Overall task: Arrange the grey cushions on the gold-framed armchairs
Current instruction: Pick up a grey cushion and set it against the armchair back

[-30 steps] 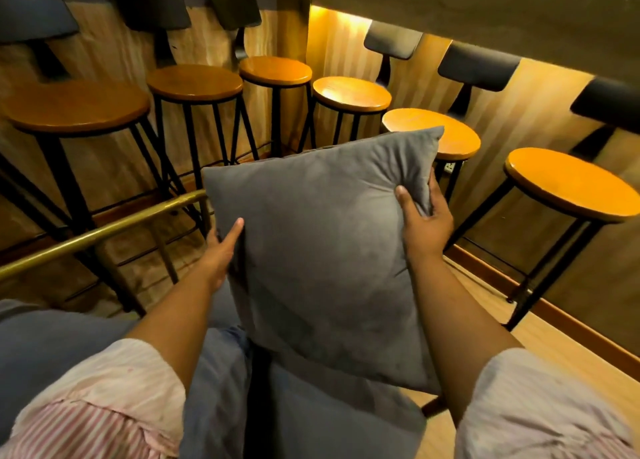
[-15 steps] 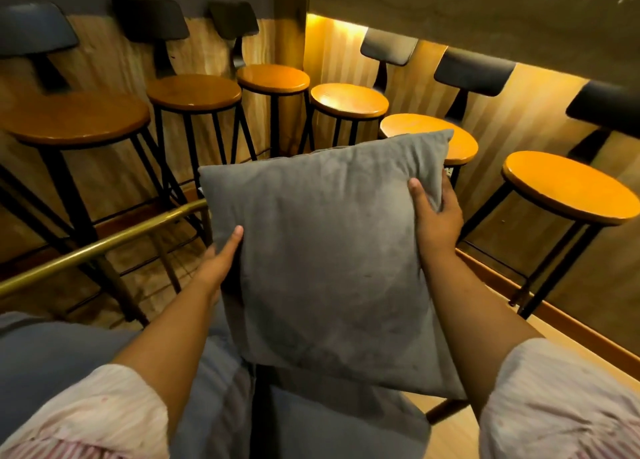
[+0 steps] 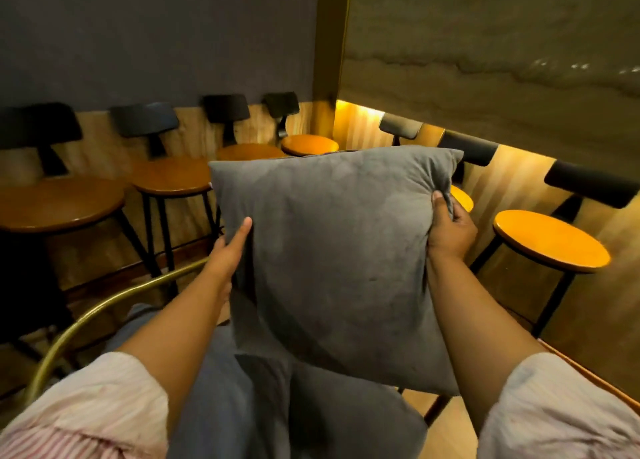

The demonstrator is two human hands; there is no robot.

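A square grey velvet cushion (image 3: 332,251) hangs upright in the middle of the view, held by both its side edges. My left hand (image 3: 228,251) presses flat against its left edge, fingers behind the fabric. My right hand (image 3: 450,230) pinches the upper right edge. Below the cushion is the gold-framed armchair (image 3: 104,306): its curved brass rail runs at lower left, and its grey-blue upholstery (image 3: 242,406) fills the bottom centre. The cushion's lower edge overlaps the chair's padding; whether they touch is hidden.
Wooden round-seat bar stools with black backs line the wall on the left (image 3: 62,202) and on the right (image 3: 550,240). A lit wooden panel (image 3: 360,126) sits under a stone counter. A strip of wooden floor (image 3: 446,434) shows at bottom right.
The view has tilted upward, showing more wall. The cushion has been lifted higher and held more upright; my right hand's grip has shifted to pinching the upper right edge.
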